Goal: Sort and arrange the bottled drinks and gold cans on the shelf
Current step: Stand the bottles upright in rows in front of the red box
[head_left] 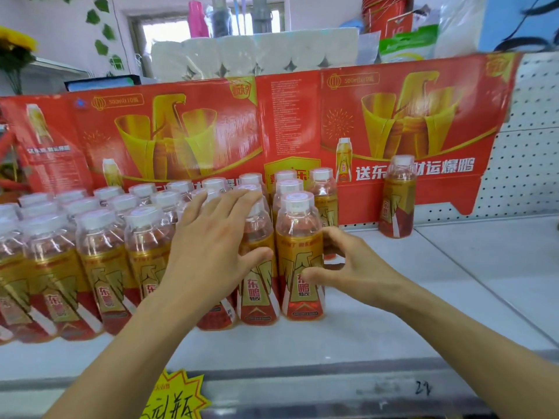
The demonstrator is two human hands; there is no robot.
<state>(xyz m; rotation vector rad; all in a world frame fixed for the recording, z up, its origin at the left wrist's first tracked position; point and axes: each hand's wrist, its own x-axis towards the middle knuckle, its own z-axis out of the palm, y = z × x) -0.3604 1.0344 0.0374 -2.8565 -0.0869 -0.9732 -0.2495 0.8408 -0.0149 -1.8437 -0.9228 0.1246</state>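
Observation:
Several bottled drinks (99, 264) with white caps and gold-and-red labels stand packed in rows on the left half of the white shelf (453, 297). My left hand (211, 246) lies with straight fingers over the tops and fronts of the bottles near the group's right end. My right hand (351, 267) curls thumb and fingers round the front bottle (298, 243) of the rightmost row, thumb on its label. One single bottle (397, 198) stands apart at the back right. No gold cans are visible.
A red and gold cardboard display (272, 122) lines the back of the shelf, with white pegboard (529, 164) to its right. Packs of paper rolls (254, 55) sit above. A yellow price tag (175, 397) hangs on the front rail.

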